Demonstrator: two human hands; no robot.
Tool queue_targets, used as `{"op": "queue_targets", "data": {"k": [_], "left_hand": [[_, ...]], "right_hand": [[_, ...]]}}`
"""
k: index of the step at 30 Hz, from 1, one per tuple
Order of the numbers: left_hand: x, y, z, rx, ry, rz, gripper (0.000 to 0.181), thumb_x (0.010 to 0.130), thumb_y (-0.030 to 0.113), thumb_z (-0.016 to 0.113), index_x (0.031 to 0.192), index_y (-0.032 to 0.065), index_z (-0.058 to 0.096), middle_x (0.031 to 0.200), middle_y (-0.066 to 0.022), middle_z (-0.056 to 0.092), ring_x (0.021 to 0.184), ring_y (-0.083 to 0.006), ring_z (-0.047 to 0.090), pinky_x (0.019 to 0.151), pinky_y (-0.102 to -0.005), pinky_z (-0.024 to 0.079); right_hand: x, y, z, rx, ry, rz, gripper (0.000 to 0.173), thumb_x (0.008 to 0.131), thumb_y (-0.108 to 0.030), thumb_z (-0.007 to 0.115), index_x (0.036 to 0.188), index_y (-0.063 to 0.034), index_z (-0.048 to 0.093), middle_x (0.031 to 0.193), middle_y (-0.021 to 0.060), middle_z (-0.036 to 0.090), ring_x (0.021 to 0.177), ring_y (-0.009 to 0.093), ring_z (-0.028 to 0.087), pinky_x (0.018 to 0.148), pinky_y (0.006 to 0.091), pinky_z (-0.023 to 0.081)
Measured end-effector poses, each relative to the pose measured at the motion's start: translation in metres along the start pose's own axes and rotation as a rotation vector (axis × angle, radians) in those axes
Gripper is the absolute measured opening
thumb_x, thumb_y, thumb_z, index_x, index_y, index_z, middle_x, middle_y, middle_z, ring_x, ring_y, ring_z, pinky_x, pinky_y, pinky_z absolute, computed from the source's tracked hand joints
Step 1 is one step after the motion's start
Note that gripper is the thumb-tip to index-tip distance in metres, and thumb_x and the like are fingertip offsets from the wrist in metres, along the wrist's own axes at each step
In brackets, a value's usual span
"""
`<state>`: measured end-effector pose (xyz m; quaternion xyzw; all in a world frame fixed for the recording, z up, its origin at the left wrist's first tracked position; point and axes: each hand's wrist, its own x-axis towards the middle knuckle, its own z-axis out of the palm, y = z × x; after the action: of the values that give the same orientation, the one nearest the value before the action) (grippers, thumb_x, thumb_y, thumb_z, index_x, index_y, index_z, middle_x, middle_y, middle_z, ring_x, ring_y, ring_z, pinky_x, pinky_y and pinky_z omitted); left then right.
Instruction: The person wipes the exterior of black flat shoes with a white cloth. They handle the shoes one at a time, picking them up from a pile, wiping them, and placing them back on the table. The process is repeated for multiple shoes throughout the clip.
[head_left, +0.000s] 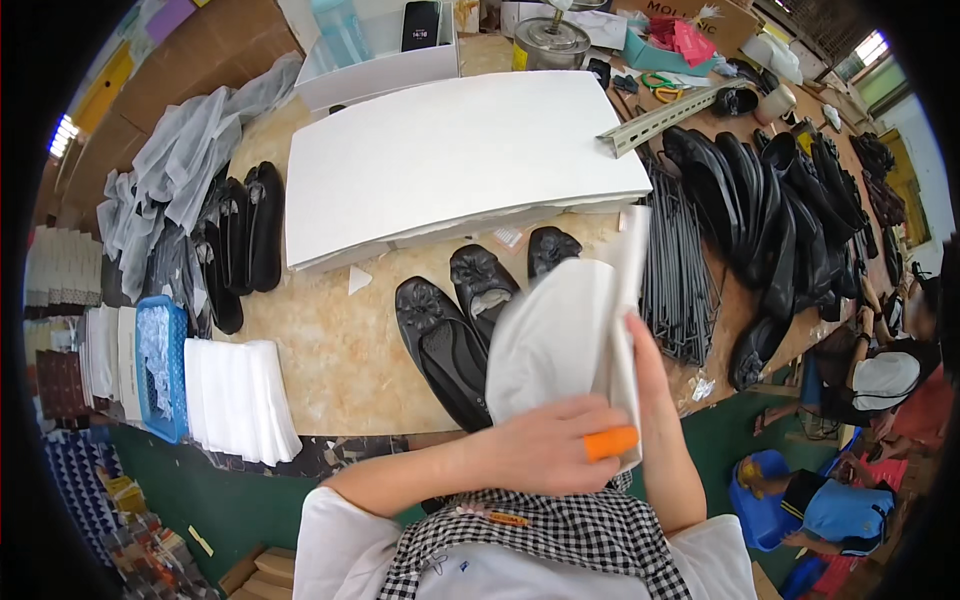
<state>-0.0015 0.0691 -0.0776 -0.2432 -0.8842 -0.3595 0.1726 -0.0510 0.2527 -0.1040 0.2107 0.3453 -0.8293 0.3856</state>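
Note:
Both my hands are on a sheet of white paper (559, 337), bent over and partly blurred. My left hand (551, 442) grips its lower part, with an orange finger cover (610, 444) on one finger. Along the paper's right edge, my right hand (646, 360) holds it upright. Behind and left of the sheet lie a black flat shoe (442, 345) with a flower ornament and a second black shoe (480, 281) with paper in its opening. The flower-trimmed toe of another black shoe (553, 249) shows above; the sheet hides parts of them.
A stack of white paper (457, 165) lies on the worktable (330, 375). Dark rods (675, 262), a slotted metal angle (675, 112) and piled black shoes (780, 202) are at right. A blue basket (176, 375) and white tissue sheets (236, 397) sit left. Other people work at far right.

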Motion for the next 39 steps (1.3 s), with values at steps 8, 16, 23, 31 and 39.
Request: {"op": "queue_targets", "data": {"k": [8,16,23,31,39], "left_hand": [[-0.061,-0.023,-0.024,0.045,0.451,-0.513,0.032,0.083,0.01,0.065,0.115,0.0073,0.064,0.108,-0.0143,0.066,0.088,-0.0235,0.064,0.072,-0.0336,0.052],[-0.106,-0.028,-0.021,-0.289,0.408,-0.659,0.044,0.092,0.016,0.059,0.133,0.0016,0.057,0.107,-0.0183,0.067,0.1,-0.0262,0.065,0.083,-0.0365,0.053],[-0.134,0.034,0.041,0.165,-0.007,-0.443,0.029,0.08,0.031,0.07,0.073,0.0028,0.07,0.086,-0.0143,0.07,0.077,-0.029,0.066,0.076,-0.0402,0.05],[-0.13,0.03,0.041,0.188,-0.064,-0.443,0.026,0.082,0.024,0.071,0.07,0.0017,0.066,0.087,-0.0136,0.071,0.071,-0.0287,0.065,0.07,-0.0398,0.047],[-0.145,0.014,0.006,0.2,0.165,-0.491,0.017,0.081,0.016,0.074,0.094,0.0062,0.073,0.1,-0.0119,0.072,0.088,-0.03,0.068,0.083,-0.04,0.053]], "right_hand": [[-0.001,0.012,0.05,-1.055,-0.311,-0.485,0.067,0.085,-0.01,0.072,0.145,-0.0013,0.043,0.15,0.0206,0.04,0.141,0.029,0.038,0.115,0.0411,0.034],[0.057,0.033,0.066,-0.858,-0.351,-0.482,0.052,0.084,0.006,0.066,0.135,-0.0002,0.059,0.128,0.0085,0.067,0.111,0.014,0.064,0.096,0.0285,0.053],[0.109,0.117,0.077,-2.106,-0.582,-1.287,0.017,0.073,-0.011,0.066,0.089,-0.0083,0.069,0.097,0.0098,0.054,0.092,0.027,0.059,0.076,0.0385,0.052],[0.106,0.082,0.081,-1.956,-0.335,-1.097,0.062,0.074,-0.018,0.078,0.13,-0.0076,0.054,0.105,0.0093,0.059,0.1,0.028,0.059,0.086,0.0384,0.046],[0.075,0.02,0.051,-1.617,-0.169,-1.138,0.036,0.08,-0.017,0.075,0.114,-0.0104,0.066,0.099,0.009,0.069,0.096,0.029,0.066,0.085,0.0403,0.053]]}}
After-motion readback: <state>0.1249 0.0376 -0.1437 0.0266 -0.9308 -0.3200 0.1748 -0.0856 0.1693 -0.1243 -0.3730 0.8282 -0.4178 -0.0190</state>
